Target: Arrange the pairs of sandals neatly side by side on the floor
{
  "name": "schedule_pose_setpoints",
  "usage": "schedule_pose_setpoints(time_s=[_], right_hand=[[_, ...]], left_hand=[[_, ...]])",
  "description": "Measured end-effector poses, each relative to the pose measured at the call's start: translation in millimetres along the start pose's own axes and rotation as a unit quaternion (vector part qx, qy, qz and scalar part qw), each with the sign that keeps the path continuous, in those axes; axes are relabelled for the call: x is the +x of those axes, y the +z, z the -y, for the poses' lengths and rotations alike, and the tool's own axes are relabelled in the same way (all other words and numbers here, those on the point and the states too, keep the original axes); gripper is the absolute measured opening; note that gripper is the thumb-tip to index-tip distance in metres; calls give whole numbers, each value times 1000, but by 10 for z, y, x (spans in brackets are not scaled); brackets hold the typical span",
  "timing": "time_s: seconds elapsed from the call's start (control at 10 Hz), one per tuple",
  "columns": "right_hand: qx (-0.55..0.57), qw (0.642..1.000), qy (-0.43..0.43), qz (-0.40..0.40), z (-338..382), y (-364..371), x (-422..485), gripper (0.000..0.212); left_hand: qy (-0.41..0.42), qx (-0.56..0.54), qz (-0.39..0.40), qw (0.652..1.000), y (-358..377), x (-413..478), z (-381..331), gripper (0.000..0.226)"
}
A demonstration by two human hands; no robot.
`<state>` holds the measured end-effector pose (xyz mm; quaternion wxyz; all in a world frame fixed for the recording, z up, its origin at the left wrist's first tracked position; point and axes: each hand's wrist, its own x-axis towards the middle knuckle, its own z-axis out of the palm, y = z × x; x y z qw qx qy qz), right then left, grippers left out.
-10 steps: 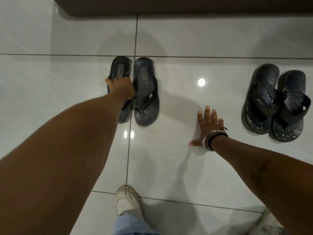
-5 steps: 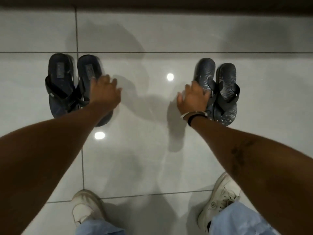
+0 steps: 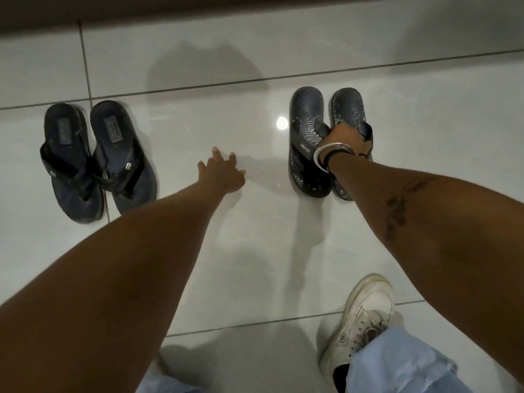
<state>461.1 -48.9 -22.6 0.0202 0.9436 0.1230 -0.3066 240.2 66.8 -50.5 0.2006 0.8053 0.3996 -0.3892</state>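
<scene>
A pair of dark blue flip-flop sandals (image 3: 96, 160) lies side by side on the floor at the left, toes toward me. A second dark pair with wavy-patterned soles (image 3: 307, 129) lies at the right. My right hand (image 3: 344, 137), with bangles on the wrist, is closed over the straps where the two patterned sandals meet. My left hand (image 3: 222, 174) rests flat on the bare tile between the two pairs, fingers spread, holding nothing and apart from the left pair.
Glossy white floor tiles (image 3: 255, 251) with grey grout lines. A dark skirting or furniture edge (image 3: 198, 9) runs along the top. My white sneaker (image 3: 360, 321) and light blue jeans leg (image 3: 397, 367) are at the bottom right.
My left hand has left the blue pair and moved right onto the bare tile. My right hand has shifted from the patterned pair's left edge onto its straps.
</scene>
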Motion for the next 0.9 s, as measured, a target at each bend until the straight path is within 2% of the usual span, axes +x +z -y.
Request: schedule_pose_setpoints(time_s=[0.1, 0.2, 0.3, 0.4, 0.6, 0.7, 0.8, 0.9], right_hand=[[0, 1000, -10, -7, -78, -97, 102, 41], [-6, 999, 6, -48, -59, -169, 180, 33], [17, 994, 42, -97, -21, -247, 253, 33], [45, 993, 42, -96, -41, -270, 373, 48], [86, 996, 4, -19, -131, -373, 463, 42], [72, 996, 19, -57, -119, -339, 420, 55], [9, 991, -7, -132, -111, -390, 292, 56], [-16, 989, -48, -140, -86, -595, -25, 42]], left_hand=[[-3, 4, 9, 1000, -39, -11, -21, 68], [-7, 4, 3, 1000, -13, 0, -49, 70], [-4, 5, -1, 1000, 33, 13, -49, 74], [1, 1, -6, 1000, 61, 17, -34, 77], [-1, 2, -5, 1000, 42, 16, -58, 79], [-5, -2, -2, 1000, 42, 12, -54, 79], [-7, -13, 8, 1000, -29, -22, -41, 74], [15, -12, -4, 1000, -108, -167, -29, 64]])
